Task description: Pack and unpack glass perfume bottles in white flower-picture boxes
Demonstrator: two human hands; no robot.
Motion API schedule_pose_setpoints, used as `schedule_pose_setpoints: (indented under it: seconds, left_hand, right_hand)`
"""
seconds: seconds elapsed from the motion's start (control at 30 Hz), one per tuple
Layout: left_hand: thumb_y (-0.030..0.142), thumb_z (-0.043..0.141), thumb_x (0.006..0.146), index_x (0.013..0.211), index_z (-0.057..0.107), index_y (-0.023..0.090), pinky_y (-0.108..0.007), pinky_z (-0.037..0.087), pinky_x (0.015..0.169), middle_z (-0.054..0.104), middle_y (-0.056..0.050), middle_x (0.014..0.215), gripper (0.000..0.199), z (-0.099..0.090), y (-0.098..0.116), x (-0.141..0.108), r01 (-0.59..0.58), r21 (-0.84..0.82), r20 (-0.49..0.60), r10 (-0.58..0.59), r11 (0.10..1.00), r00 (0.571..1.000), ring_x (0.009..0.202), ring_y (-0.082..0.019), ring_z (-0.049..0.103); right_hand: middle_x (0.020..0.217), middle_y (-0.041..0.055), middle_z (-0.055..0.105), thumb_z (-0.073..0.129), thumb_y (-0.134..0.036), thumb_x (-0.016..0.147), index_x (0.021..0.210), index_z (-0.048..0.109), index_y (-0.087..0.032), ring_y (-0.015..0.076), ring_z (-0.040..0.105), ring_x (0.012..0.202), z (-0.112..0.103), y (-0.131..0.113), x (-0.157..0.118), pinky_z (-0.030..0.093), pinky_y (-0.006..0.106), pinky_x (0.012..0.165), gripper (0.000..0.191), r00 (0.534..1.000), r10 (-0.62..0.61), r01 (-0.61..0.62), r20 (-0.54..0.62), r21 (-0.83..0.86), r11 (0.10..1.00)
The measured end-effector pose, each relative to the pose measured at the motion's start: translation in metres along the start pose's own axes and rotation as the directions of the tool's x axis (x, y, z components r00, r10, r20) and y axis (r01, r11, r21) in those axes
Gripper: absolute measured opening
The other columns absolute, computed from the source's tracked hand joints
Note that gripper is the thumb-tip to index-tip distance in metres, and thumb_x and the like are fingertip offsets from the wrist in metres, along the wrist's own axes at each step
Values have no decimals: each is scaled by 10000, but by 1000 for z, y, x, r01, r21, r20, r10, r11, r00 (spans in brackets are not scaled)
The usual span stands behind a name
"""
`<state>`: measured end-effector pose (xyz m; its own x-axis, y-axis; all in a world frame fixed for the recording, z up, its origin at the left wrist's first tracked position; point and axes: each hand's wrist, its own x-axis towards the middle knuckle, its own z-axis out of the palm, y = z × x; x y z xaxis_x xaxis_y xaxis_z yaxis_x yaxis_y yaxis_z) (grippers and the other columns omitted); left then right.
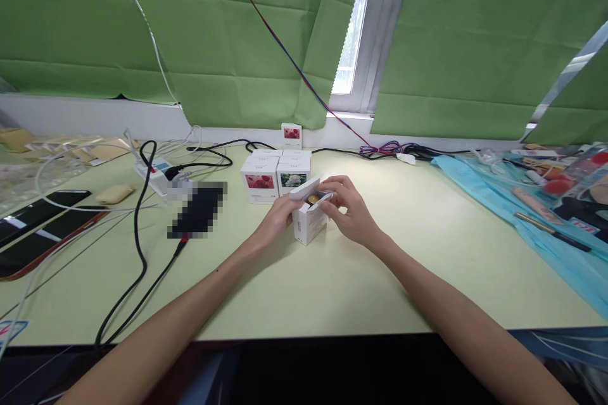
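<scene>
A small white carton (309, 225) stands on the table with its lid raised, turned at an angle to me. Inside its open top shows something round and gold-coloured (313, 200); the rest of that item is hidden by the walls. My left hand (281, 210) grips the carton's left side near the top, close to the raised lid. On the opposite side, my right hand (349, 205) has thumb and fingers closed at the carton's top edge and side flap. Just behind stand several white boxes with flower pictures (260, 182), grouped together.
Another flower-picture box (291, 135) stands by the wall. Left lie phones (47, 234), a pixelated dark device (197, 210), a power strip (154, 176) and black cables (137, 228). Blue sheeting (503, 202) with a pen (551, 231) and assorted items covers the right side.
</scene>
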<state>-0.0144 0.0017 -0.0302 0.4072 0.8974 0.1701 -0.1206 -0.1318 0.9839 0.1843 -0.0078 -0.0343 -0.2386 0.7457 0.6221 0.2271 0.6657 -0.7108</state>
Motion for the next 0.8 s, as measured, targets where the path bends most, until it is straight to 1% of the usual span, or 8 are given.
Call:
schedule_pose_setpoints:
  seconds: [0.13,0.3,0.53,0.7,0.8]
  left_hand:
    - [373,595,829,1036,743,211,-348,398,772,677,-54,974,302,1,-1,1,22,-3,-60,-22,1000,998,917,-249,546]
    - [372,576,836,1041,751,212,-362,410,812,682,-59,950,314,1,0,1,11,31,-57,-10,999,998,959,-267,554]
    - [368,596,859,1071,763,202,-330,418,776,696,-57,999,316,-1,0,-1,7,47,-53,-4,999,999,916,-236,560]
    - [388,606,887,1156,763,229,-324,428,811,710,-62,1084,349,-2,-1,-1,-18,44,-53,20,999,998,1009,-254,571]
    - [422,608,895,1178,762,229,-327,431,818,716,-67,1095,376,0,0,-1,-34,40,-50,36,999,998,1015,-261,582]
  right_hand:
    - [1169,73,524,556,-546,987,1135,662,-246,72,530,609,0,-1,1,567,321,611,352,1000,-5,5,-24,-2,1000]
    - [1140,66,536,576,-524,981,1111,671,-248,71,522,592,0,-1,2,548,303,565,319,999,-4,4,-44,3,1000]
    - [1073,47,556,635,-456,958,1022,686,-235,64,481,551,0,-3,3,519,287,509,235,995,6,-6,-96,5,1000]
    - [1042,41,557,666,-422,939,980,693,-231,65,477,549,-1,-3,3,512,286,499,197,992,11,-9,-123,13,1000]
    - [1031,39,559,659,-407,939,952,692,-227,67,477,556,-1,-3,3,507,280,493,183,990,20,-20,-138,5,1000]
